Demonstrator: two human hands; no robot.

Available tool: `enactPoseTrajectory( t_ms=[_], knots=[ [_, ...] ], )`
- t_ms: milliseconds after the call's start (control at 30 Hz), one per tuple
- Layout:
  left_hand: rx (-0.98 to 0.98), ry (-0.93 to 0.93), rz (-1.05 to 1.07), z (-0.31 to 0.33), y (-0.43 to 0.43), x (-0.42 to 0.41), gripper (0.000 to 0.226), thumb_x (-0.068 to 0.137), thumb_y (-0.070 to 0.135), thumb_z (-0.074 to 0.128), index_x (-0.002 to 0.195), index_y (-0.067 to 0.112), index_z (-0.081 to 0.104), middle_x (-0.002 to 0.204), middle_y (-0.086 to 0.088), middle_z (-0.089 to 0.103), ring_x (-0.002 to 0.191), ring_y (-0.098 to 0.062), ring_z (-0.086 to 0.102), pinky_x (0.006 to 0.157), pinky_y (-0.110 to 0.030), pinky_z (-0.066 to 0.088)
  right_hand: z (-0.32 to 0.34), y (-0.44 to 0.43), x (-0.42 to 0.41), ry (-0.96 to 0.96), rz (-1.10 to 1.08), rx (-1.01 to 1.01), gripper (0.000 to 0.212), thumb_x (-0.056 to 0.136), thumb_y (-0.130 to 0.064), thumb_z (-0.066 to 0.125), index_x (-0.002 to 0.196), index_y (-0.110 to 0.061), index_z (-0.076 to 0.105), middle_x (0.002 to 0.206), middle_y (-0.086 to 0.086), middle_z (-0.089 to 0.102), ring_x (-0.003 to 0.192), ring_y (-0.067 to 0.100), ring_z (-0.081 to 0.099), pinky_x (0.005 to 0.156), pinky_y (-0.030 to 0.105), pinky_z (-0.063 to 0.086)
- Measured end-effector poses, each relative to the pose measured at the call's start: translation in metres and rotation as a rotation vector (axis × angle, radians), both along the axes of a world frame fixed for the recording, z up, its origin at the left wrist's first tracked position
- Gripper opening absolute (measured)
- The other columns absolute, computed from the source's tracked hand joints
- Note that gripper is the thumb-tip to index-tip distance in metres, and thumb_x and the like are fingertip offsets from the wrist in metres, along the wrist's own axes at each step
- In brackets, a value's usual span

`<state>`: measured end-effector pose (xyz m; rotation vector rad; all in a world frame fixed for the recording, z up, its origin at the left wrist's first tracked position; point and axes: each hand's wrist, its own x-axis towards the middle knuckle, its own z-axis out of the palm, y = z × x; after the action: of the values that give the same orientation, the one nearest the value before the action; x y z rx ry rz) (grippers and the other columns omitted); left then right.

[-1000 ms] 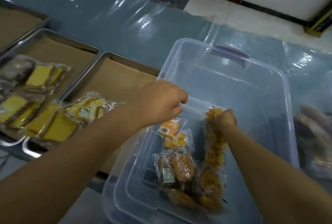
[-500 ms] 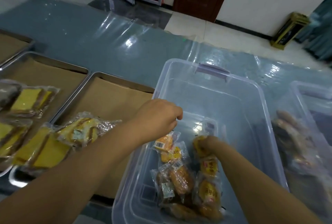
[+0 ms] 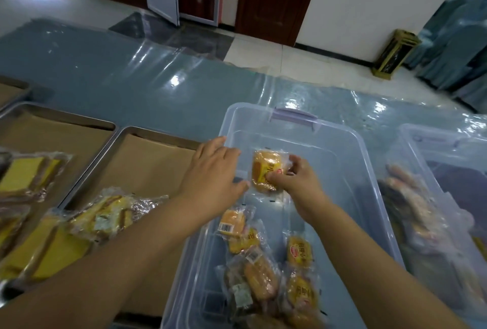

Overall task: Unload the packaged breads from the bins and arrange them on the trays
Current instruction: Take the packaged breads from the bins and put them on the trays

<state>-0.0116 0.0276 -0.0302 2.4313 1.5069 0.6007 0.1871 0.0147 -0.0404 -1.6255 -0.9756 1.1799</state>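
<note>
My right hand [image 3: 297,183] pinches a small packaged bread [image 3: 266,170] with a yellow label and holds it up above the clear plastic bin [image 3: 369,160]. My left hand [image 3: 213,170] hovers at the bin's left rim with its fingers spread and relaxed, close beside that packet. Several more packaged breads [image 3: 261,270] lie in the bin's near end. To the left stands a paper-lined metal tray [image 3: 142,170] with a wrapped bread [image 3: 110,215] on its near part.
A second paper-lined tray [image 3: 52,131] at far left holds yellow wrapped cake slices [image 3: 26,173]. Another clear bin [image 3: 448,196] with packaged breads stands at the right. The table has a shiny plastic cover [image 3: 158,78]. A brass floor bin [image 3: 395,54] stands by the wall.
My right hand has lifted one packet out of the pile in the bin and raised it. My left hand has opened and moved up toward that packet.
</note>
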Motion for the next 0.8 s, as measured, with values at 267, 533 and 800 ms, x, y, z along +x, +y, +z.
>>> enactPoseTrajectory(
  t_ms=[267,533,800],
  knots=[
    [-0.488,-0.586,-0.150,0.028,0.012,0.006,0.047,0.063,0.054,0.072,0.104,0.036,0.060,0.094,0.013,0.068,0.088,-0.005,0.065,0.079,-0.039,0.055,0.044,-0.002,-0.022,0.222,0.244,0.310,0.042,0.067,-0.009,0.075,0.104,-0.021,0.058,0.091,-0.008,0.069,0.091,0.011,0.065,0.075,0.023,0.053],
    [-0.400,-0.575,0.059,0.011,0.006,0.001,0.042,0.071,0.041,0.074,0.107,0.033,0.053,0.095,0.011,0.061,0.083,-0.004,0.062,0.074,-0.036,0.057,-0.032,0.013,-0.014,-0.476,0.171,-0.131,0.013,0.092,-0.026,0.057,0.099,-0.015,0.057,0.095,0.006,0.064,0.078,0.015,0.060,0.062,0.025,0.047],
    [-0.238,-0.442,0.070,0.011,0.000,0.001,0.035,0.071,0.039,0.071,0.097,0.025,0.052,0.088,0.015,0.050,0.085,-0.012,0.053,0.072,-0.036,0.049,-0.121,0.003,-0.046,-1.072,0.420,-0.344,0.065,0.073,-0.064,0.060,0.116,-0.015,0.053,0.115,0.007,0.057,0.108,0.028,0.053,0.087,0.036,0.043]
  ],
)
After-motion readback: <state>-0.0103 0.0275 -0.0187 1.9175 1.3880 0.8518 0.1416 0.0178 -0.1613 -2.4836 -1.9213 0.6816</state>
